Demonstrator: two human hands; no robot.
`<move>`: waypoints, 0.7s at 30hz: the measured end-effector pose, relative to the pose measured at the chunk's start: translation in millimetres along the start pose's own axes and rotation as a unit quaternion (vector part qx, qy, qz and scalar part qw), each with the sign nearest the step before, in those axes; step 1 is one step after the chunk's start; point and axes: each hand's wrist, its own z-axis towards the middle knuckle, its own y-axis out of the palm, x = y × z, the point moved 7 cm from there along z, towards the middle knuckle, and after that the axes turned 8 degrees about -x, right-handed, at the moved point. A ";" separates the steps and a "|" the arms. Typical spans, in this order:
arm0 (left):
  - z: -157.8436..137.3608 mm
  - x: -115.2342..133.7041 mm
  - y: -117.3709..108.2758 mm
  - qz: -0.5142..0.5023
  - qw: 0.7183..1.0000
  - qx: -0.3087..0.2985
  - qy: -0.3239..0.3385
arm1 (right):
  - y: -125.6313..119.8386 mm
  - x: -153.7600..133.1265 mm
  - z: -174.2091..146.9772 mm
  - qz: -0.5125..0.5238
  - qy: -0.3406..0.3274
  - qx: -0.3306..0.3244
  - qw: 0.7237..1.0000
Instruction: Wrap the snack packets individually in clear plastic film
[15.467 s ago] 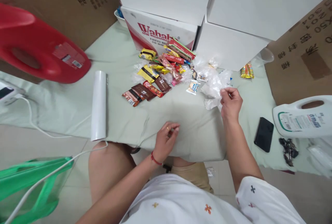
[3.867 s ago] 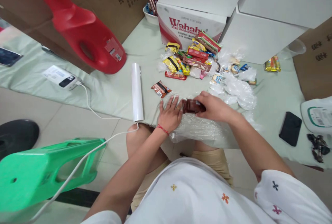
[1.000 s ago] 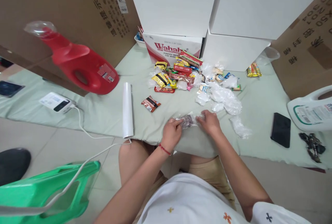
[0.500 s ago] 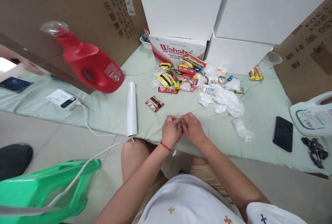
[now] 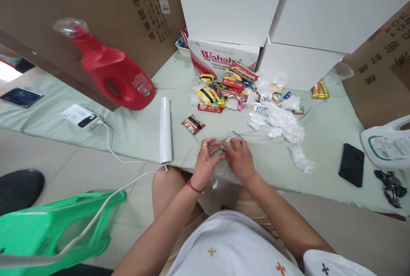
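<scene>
At the front edge of the cloth-covered table [image 5: 179,148], my right hand [image 5: 239,158] pinches a crinkled clear plastic wrapper [image 5: 231,138]. My left hand [image 5: 208,156] is just to its left, fingers apart and curved towards the wrapper; whether a fingertip touches it I cannot tell. A small brown-red snack packet [image 5: 192,124] lies a little beyond my left hand. Farther back is a pile of wrapped snacks [image 5: 224,92] in yellow, red and brown. Crumpled clear plastic bags [image 5: 283,122] lie to the right of the pile.
On the left are a white roll [image 5: 165,131], a red jug [image 5: 118,79] and a white power bank [image 5: 81,117] with a cable. A black phone [image 5: 351,165], keys [image 5: 390,186] and a white bottle [image 5: 387,141] lie at right. White boxes [image 5: 230,7] stand behind.
My hands were together over a small crumpled bit of plastic. The left has drawn back leftwards and opened its fingers; the plastic now shows more spread out under my right hand.
</scene>
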 end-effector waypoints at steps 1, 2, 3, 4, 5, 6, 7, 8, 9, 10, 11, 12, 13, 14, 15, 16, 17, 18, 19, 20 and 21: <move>-1.6 4.1 -0.4 0.006 1.000 -0.012 0.014 | -6.2 6.4 1.5 0.019 -0.003 0.008 1.000; -3.2 9.1 -2.3 0.034 0.999 -0.018 0.032 | -14.9 13.5 1.6 0.046 -0.004 0.020 0.999; -4.7 14.8 -4.5 0.080 0.995 -0.021 0.052 | -25.6 20.9 0.2 0.082 -0.004 0.032 0.996; -6.2 20.9 -5.8 0.137 0.988 -0.022 0.072 | -37.2 27.9 -2.3 0.125 -0.002 0.042 0.991; -7.7 26.6 -4.9 0.193 0.976 -0.027 0.092 | -48.2 33.9 -5.6 0.174 -0.002 0.044 0.984; -9.0 30.9 -1.1 0.238 0.965 -0.040 0.107 | -57.4 37.6 -9.2 0.224 -0.008 0.033 0.974; -9.9 32.9 5.7 0.266 0.955 -0.064 0.112 | -63.4 38.0 -12.9 0.271 -0.022 0.004 0.962; -10.6 32.6 14.6 0.277 0.950 -0.097 0.108 | -66.2 35.9 -17.0 0.311 -0.041 -0.036 0.949; -11.2 30.5 24.3 0.276 0.948 -0.130 0.095 | -66.5 33.1 -21.8 0.346 -0.056 -0.075 0.934; -11.7 26.9 33.8 0.267 0.948 -0.158 0.074 | -64.8 31.9 -26.9 0.379 -0.058 -0.103 0.918; -11.9 22.4 42.3 0.252 0.950 -0.177 0.048 | -61.6 33.7 -32.1 0.415 -0.041 -0.113 0.902; -11.9 17.5 49.2 0.232 0.954 -0.187 0.021 | -56.9 39.0 -37.5 0.456 -0.004 -0.103 0.884; -11.7 12.8 54.4 0.204 0.961 -0.187 -0.004 | -51.3 46.9 -43.9 0.499 0.044 -0.075 0.862; -11.2 8.5 57.9 0.167 0.970 -0.175 -0.024 | -44.9 55.5 -51.9 0.542 0.094 -0.036 0.835; -10.8 4.3 60.1 0.121 0.980 -0.155 -0.041 | -37.7 62.3 -60.9 0.578 0.134 0.001 0.805; -10.5 0.0 61.4 0.069 0.988 -0.129 -0.055 | -30.6 66.2 -70.2 0.606 0.162 0.029 0.778; -10.8 -4.5 62.7 0.019 0.993 -0.100 -0.067 | -24.2 67.2 -79.0 0.626 0.177 0.049 0.758; -11.8 -9.1 65.1 -0.026 0.994 -0.075 -0.076 | -19.0 65.8 -87.2 0.640 0.184 0.060 0.744; -13.3 -13.9 69.2 -0.062 0.992 -0.060 -0.087 | -15.4 63.5 -95.0 0.646 0.190 0.067 0.736; -15.2 -18.7 75.6 -0.089 0.989 -0.058 -0.098 | -13.7 61.4 -102.6 0.646 0.196 0.074 0.734; -17.3 -22.7 83.3 -0.105 0.986 -0.068 -0.108 | -14.2 60.6 -110.1 0.641 0.205 0.085 0.735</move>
